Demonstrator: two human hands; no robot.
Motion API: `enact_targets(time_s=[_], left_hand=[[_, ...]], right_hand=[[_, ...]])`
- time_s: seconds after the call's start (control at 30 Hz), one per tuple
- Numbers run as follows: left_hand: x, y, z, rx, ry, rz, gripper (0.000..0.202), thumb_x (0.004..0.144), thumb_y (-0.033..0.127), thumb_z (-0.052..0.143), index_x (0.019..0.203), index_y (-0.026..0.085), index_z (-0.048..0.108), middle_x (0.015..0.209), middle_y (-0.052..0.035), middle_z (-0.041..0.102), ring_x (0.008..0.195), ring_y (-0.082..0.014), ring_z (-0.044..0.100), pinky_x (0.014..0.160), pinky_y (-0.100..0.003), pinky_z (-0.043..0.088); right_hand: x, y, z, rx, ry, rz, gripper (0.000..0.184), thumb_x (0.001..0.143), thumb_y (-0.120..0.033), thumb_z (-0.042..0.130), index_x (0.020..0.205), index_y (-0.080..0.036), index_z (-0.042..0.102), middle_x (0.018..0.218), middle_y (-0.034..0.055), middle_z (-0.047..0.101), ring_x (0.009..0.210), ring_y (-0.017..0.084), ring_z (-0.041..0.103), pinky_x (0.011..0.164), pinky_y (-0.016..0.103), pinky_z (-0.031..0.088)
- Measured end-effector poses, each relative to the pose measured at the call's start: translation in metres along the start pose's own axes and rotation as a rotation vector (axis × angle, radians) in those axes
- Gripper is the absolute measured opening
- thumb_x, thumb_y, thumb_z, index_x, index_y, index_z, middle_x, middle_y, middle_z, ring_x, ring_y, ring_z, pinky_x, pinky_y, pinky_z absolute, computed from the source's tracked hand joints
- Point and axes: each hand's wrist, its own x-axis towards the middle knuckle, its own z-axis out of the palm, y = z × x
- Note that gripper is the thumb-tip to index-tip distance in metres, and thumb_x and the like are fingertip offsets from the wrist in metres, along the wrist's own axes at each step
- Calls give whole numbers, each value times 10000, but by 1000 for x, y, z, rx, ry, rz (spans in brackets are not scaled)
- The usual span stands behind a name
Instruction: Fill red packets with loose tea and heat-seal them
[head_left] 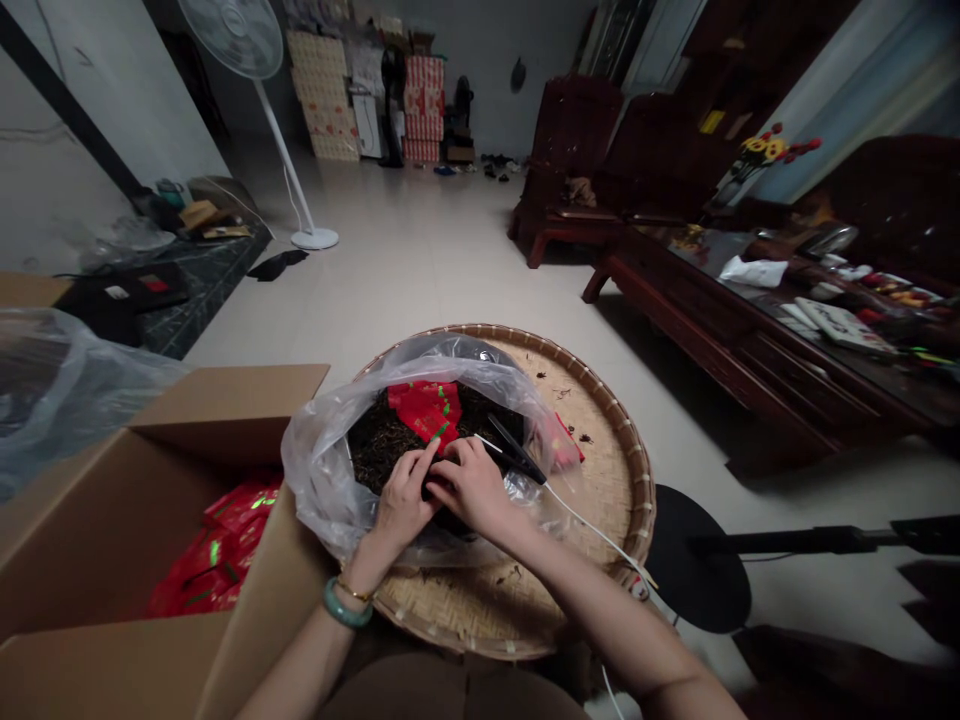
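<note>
A clear plastic bag [311,450] with its mouth spread wide holds dark, dry, loose tea leaves [379,455]. Red packets with green print [424,405] lie on the leaves. My left hand [405,495], wearing a green bangle, has its fingers bent in at the near end of a red packet [448,436]. Against it, my right hand [476,485] is closed, its fingertips at that same packet; the gripped part is mostly hidden. Just beyond my right hand rests a black tong-like tool [525,462] with a white cord.
The bag sits on a round woven bamboo tray [607,480] strewn with leaf bits. At left, an open cardboard box [67,560] contains red packets [217,550]. A black round stand base [701,560] is at right; a white fan [277,140] and wooden furniture [675,330] stand farther off.
</note>
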Motion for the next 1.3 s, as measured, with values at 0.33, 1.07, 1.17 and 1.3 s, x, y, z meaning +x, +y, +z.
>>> enact_targets(time_s=[0.33, 1.07, 1.17, 1.3], left_hand=[[3, -1, -1, -21, 54, -100, 708, 754, 268, 621, 1389, 191, 315, 1021, -93, 590, 947, -240, 578, 841, -392, 490], [3, 2, 0, -27, -6, -76, 765, 749, 230, 648, 1409, 232, 261, 1033, -66, 604, 959, -236, 563, 871, -397, 475], [2, 0, 1, -26, -5, -84, 753, 735, 240, 644, 1399, 204, 292, 1030, -81, 592, 949, -241, 560, 853, -395, 486], [-1, -3, 3, -27, -20, -109, 737, 726, 245, 629, 1391, 160, 324, 990, -96, 583, 910, -245, 564, 819, -390, 500]], right_hand=[[-5, 13, 8, 342, 136, 68, 52, 809, -231, 659, 825, -228, 708, 894, 52, 630, 918, 191, 546, 839, 354, 449], [12, 28, 6, 675, 64, 281, 85, 755, -212, 674, 814, -156, 701, 760, 19, 676, 657, 127, 593, 632, 235, 453], [11, 22, 2, 540, 55, 137, 207, 720, -193, 724, 924, -184, 691, 842, 21, 646, 754, 135, 571, 702, 251, 449], [9, 14, 0, 303, -1, -18, 282, 718, -288, 748, 985, -222, 682, 921, 44, 597, 882, 179, 512, 801, 310, 438]])
